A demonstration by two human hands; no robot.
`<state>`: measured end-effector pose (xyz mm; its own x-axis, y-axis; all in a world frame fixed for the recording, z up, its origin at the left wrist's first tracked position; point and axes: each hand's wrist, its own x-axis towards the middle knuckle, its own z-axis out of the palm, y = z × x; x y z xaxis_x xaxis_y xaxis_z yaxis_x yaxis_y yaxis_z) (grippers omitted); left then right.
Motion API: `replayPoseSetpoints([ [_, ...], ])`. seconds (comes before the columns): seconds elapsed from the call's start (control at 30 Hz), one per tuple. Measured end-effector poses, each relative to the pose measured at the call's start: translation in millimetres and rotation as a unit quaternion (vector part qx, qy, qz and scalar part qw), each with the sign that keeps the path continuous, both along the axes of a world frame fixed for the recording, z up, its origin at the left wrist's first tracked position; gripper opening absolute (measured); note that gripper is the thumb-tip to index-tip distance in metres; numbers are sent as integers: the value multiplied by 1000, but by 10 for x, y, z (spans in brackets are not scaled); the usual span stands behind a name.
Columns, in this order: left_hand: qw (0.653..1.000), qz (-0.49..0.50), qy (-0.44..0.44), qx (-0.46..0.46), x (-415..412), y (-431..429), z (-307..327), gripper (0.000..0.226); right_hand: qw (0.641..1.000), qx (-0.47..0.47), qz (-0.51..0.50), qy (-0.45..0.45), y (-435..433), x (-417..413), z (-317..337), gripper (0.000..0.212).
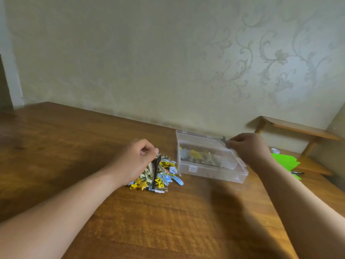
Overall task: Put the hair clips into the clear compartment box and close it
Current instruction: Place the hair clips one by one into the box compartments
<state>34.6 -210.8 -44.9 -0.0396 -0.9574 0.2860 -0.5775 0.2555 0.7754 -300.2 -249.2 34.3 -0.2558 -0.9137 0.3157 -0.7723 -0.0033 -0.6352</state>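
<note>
On the wooden worktop, we pinch a black clip in our left hand above the pile of hair clips, just left of the clear compartment box, over whose far edge our right hand pinches a dark clip.

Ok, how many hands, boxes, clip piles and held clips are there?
Hands: 2 (left hand, right hand)
Clear compartment box: 1
Pile of hair clips: 1
Held clips: 2 (black hair clip, grey hair clip)
Total: 6
</note>
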Motion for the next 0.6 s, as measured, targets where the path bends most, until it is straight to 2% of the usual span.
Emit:
replayPoseSetpoints([
  [0.17,1000,-3,-1,0,2,-10,5,23,987,101,-54,115,-332,-234,-169,9],
  [0.3,1000,-3,-10,-1,14,-9,-9,26,972,139,-56,183,-466,-220,-195,25],
  [0.6,1000,-1,-16,-1,11,-19,-10,26,959,168,-19,228,-603,-65,-120,39],
])
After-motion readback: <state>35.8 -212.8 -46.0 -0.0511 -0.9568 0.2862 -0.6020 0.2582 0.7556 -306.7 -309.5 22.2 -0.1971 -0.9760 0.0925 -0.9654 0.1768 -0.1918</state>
